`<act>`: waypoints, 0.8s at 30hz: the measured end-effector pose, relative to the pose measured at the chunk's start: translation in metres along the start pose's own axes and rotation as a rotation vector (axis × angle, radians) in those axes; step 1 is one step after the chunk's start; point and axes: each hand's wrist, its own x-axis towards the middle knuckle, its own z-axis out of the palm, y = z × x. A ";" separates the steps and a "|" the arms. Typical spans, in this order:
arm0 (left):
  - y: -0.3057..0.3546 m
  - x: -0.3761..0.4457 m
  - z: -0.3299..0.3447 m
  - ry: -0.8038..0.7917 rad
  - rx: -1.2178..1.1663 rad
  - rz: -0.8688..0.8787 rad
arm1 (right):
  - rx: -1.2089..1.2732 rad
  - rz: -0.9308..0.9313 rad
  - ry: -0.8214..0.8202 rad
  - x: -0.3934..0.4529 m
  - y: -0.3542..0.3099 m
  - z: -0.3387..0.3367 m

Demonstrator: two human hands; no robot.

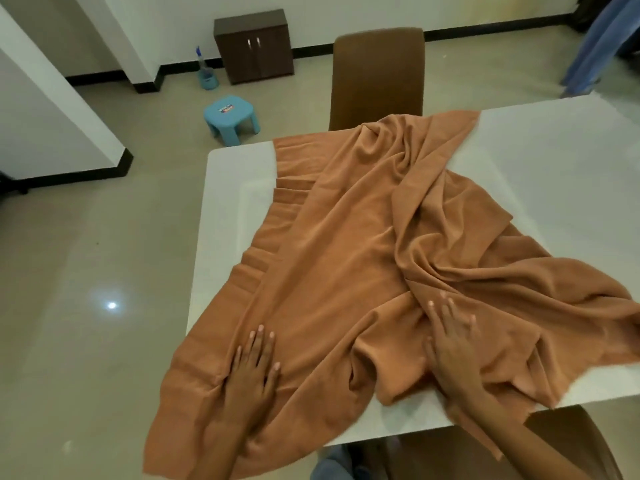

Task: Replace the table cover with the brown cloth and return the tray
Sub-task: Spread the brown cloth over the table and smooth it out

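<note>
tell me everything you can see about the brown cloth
The brown cloth is a plain, soft-looking orange-brown fabric, crumpled and only partly spread on the white table. Folds bunch through its middle and right, with pleats along its left edge. Its near corner hangs off the table's front edge. Both hands press flat on it: left hand, right hand.

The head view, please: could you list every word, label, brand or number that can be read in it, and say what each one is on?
No text can be read in this view.
Blue stool: a small sticker on its seat, too blurred to read.
Spray bottle on the floor: no label that can be made out.
Brown cloth, white table, dark cabinet and chair: no print or marks visible.
</note>
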 end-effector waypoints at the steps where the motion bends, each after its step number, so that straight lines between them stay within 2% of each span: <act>1: 0.001 0.000 0.000 0.007 -0.002 -0.010 | 0.014 -0.029 0.046 0.000 -0.033 0.001; 3: 0.002 0.002 -0.001 0.001 -0.004 -0.024 | 0.084 -0.143 -0.003 -0.002 -0.104 0.009; 6: 0.000 0.002 -0.001 -0.009 -0.024 -0.011 | 0.140 -0.222 -0.196 -0.007 -0.177 0.045; 9: -0.002 0.001 -0.001 0.001 -0.050 0.015 | 0.046 -0.236 -0.220 -0.029 -0.175 0.072; 13: 0.000 0.002 -0.002 0.002 -0.119 0.039 | 0.013 -0.273 -0.223 -0.061 -0.142 0.067; 17: 0.004 0.004 -0.009 -0.019 -0.179 0.108 | 0.072 -0.032 -0.147 -0.064 -0.174 0.058; 20: -0.010 0.013 -0.031 0.037 -0.235 0.232 | 0.184 0.107 0.022 -0.030 -0.254 0.066; 24: -0.054 0.037 -0.071 0.139 -0.260 0.290 | 0.257 0.355 0.014 0.021 -0.341 0.087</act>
